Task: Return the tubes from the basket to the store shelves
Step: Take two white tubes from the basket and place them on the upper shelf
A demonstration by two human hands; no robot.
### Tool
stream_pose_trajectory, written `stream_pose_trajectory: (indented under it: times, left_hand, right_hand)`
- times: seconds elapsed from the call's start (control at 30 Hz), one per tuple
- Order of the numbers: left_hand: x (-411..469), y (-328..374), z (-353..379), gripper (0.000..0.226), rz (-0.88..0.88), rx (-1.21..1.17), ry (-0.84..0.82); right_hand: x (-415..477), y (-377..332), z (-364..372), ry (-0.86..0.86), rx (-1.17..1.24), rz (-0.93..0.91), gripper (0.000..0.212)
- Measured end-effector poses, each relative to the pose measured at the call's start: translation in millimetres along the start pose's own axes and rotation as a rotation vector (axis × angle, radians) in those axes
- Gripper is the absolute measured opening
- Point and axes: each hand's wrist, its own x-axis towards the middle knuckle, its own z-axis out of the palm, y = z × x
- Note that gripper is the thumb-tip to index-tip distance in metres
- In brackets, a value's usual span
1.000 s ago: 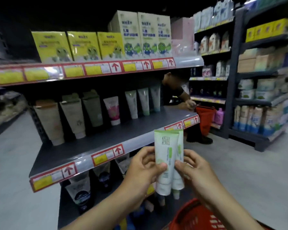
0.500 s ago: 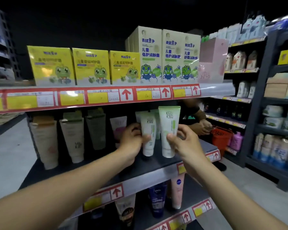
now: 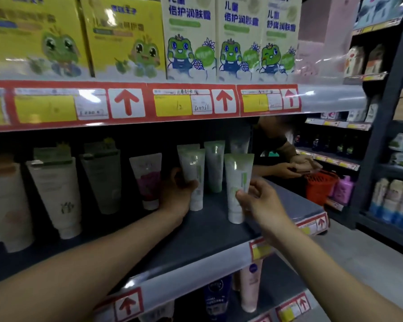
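Our left hand (image 3: 176,196) has its grip wrapped round one tube (image 3: 194,175), standing cap-down on the middle shelf (image 3: 203,231). Our right hand (image 3: 260,202) pinches the other tube (image 3: 239,173) just beside it, same shelf.

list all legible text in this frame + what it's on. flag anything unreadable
"倍护润肤霜": first white frog box
"倍护润肤霜": second white frog box
"润肤霜", lead characters unclear: third white frog box
"12", handwritten: yellow price tag
Too blurred to read: yellow frog boxes, left tube, right tube, dark blue tube, other tag writing.
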Motion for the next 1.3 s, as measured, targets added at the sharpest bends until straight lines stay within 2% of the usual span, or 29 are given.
stream_pose_trajectory:
  times: [0.4,0.5,0.7,0.97,1.03,1.13,1.3]
  left_hand:
    - [10.3,-16.4,8.3,0.047,0.012,0.110,0.045]
    - [13.0,-17.5,12.8,0.049,-0.003,0.131,0.074]
    - [13.7,-19.2,19.3,0.037,-0.003,0.093,0.118]
    - [12.7,-18.0,20.5,0.043,-0.042,0.085,0.112]
    - [10.5,-15.2,19.1,0.046,-0.060,0.094,0.118]
    - [-1.1,-5.6,9.4,0.048,-0.114,0.086,0.149]
    - [-41.9,27.2,-22.1,0.023,-0.123,0.114,0.180]
  right_hand:
    - [80.0,28.1,16.9,-0.080,-0.164,-0.035,0.013]
    - [88.0,30.4,18.6,-0.103,-0.161,-0.030,0.015]
    - [95.3,40.1,15.2,-0.158,-0.067,-0.015,0.020]
    - [99.3,41.2,17.0,-0.192,-0.020,-0.018,0.029]
    - [95.3,37.9,11.5,-0.171,-0.003,-0.010,0.036]
    - [74.5,19.9,-2.7,-0.042,-0.066,0.025,0.051]
    - [5.9,-21.6,-29.3,0.117,-0.239,0.014,0.045]
